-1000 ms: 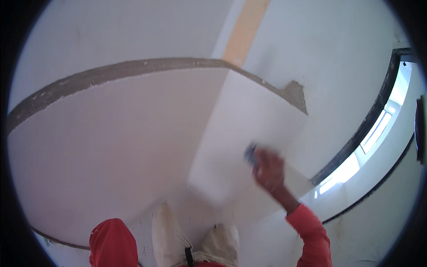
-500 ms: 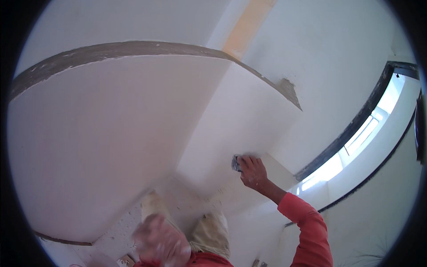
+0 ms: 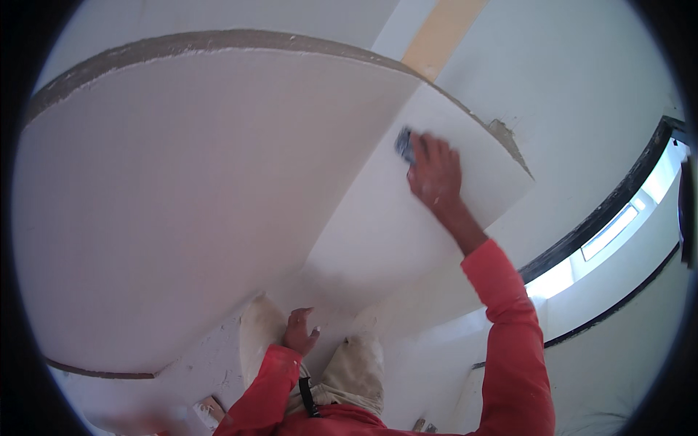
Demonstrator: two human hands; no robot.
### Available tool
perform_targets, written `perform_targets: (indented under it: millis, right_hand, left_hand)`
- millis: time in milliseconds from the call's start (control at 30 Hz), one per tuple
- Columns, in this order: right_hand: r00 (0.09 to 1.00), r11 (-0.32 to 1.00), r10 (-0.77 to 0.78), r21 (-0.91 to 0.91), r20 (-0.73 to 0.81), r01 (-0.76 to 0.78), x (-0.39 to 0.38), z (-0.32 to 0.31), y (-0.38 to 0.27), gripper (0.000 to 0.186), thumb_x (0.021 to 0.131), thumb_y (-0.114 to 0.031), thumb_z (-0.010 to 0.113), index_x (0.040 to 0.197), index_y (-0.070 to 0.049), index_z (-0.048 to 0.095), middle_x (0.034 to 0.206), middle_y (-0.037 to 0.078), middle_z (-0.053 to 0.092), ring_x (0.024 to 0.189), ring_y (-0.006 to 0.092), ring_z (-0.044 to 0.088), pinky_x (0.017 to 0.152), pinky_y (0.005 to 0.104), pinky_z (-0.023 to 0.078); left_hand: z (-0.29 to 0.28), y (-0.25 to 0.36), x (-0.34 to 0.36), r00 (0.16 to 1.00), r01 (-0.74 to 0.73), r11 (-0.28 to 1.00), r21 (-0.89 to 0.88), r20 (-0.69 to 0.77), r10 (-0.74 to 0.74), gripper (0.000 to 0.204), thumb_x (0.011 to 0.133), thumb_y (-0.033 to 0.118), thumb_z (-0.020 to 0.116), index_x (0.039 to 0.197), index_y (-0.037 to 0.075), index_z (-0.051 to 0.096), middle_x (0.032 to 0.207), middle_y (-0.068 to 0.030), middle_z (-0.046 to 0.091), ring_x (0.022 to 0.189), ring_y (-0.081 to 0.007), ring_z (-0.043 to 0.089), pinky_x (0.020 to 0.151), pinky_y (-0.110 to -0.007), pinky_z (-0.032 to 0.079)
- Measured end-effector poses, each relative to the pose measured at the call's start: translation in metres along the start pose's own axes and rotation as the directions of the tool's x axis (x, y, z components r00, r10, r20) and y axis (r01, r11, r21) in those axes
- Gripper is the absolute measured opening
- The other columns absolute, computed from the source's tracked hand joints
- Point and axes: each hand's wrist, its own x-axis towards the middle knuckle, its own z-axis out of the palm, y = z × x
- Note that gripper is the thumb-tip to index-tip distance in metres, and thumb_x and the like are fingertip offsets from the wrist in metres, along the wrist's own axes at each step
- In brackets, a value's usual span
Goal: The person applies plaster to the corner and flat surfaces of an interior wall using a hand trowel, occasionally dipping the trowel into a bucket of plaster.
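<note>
A grey pad is pinched in the right hand against a white wall, topped by a grey band, dark frame at right; the left hand is held fingers parted.

Reno site, prob.: bare cement strip, plastered wall

- Peach strip: above the right hand.
- Dark frame: right of the hand.
- Bright window: lower right of the hand, beyond the frame.
</note>
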Motion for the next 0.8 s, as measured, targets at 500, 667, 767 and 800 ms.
perform_targets:
  millis: [500, 667, 767, 800]
  right_hand:
    - [0.989, 0.99, 0.122, -0.082, 0.089, -0.115, -0.172, 0.008, -0.049, 0.061, 0.08, -0.018, 0.06, 0.14, -0.013, 0.049, 0.127, 0.013, 0.053, 0.112, 0.0312, 0.052, 0.089, 0.048, 0.043]
    - [0.945, 0.942, 0.322, -0.076, -0.062, -0.326, -0.115, -0.046, 0.019, 0.068, 0.073, -0.021, 0.07, 0.138, -0.012, 0.051, 0.128, 0.014, 0.05, 0.112, 0.0345, 0.051, 0.091, 0.0503, 0.041]
    - [0.976, 0.977, 0.214, 0.008, 0.044, -0.214, -0.185, 0.014, -0.007, 0.07, 0.071, -0.02, 0.07, 0.138, -0.013, 0.05, 0.129, 0.016, 0.049, 0.112, 0.037, 0.05, 0.091, 0.0542, 0.041]
    - [0.978, 0.977, 0.172, 0.11, 0.12, -0.185, -0.219, 0.039, -0.029, 0.071, 0.071, -0.022, 0.071, 0.138, -0.013, 0.05, 0.129, 0.016, 0.05, 0.113, 0.0373, 0.05, 0.091, 0.0559, 0.042]
  left_hand:
    - [-0.009, -0.015, -0.021, 0.978, 0.092, 0.992, 0.083, 0.18, -0.106, 0.052, 0.073, 0.013, 0.075, 0.12, 0.007, 0.055, 0.12, -0.0144, 0.055, 0.116, -0.0343, 0.05, 0.1, -0.044, 0.041]
    - [0.011, -0.008, -0.015, 0.963, 0.075, 0.996, 0.043, 0.257, -0.084, 0.045, 0.074, 0.012, 0.075, 0.115, 0.006, 0.058, 0.119, -0.0152, 0.057, 0.117, -0.0337, 0.05, 0.102, -0.043, 0.039]
    - [0.02, -0.009, -0.011, 0.959, 0.078, 0.996, 0.041, 0.269, -0.086, 0.044, 0.075, 0.013, 0.075, 0.115, 0.007, 0.058, 0.118, -0.0153, 0.057, 0.116, -0.0337, 0.051, 0.101, -0.044, 0.04]
    - [0.019, -0.01, -0.012, 0.956, 0.089, 0.995, 0.047, 0.275, -0.099, 0.044, 0.075, 0.014, 0.074, 0.115, 0.008, 0.059, 0.119, -0.0148, 0.056, 0.115, -0.0335, 0.051, 0.1, -0.044, 0.042]
